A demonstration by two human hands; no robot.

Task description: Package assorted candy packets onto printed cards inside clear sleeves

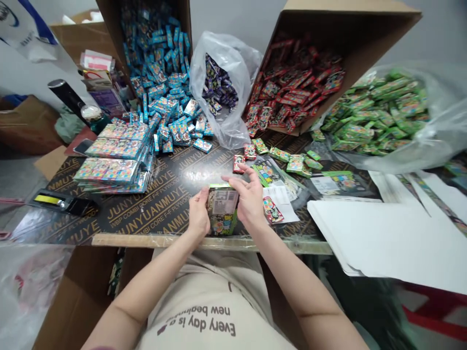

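Observation:
My left hand (199,214) and my right hand (248,194) hold a small printed carton (222,209) upright between them, just above the black plywood tabletop (160,214). The carton has a green top and a grey label panel facing me. My left hand grips its lower left side, while the fingers of my right hand spread over its upper right side. Loose red packets (250,151) and green packets (279,154) lie just beyond my right hand.
Tipped cardboard boxes spill blue packets (156,63) and red packets (295,82). Plastic bags hold purple packets (219,82) and green packets (372,112). Shrink-wrapped carton stacks (113,155) stand left, a white sheet stack (383,233) lies right, and a cardboard box (80,301) sits below the table edge.

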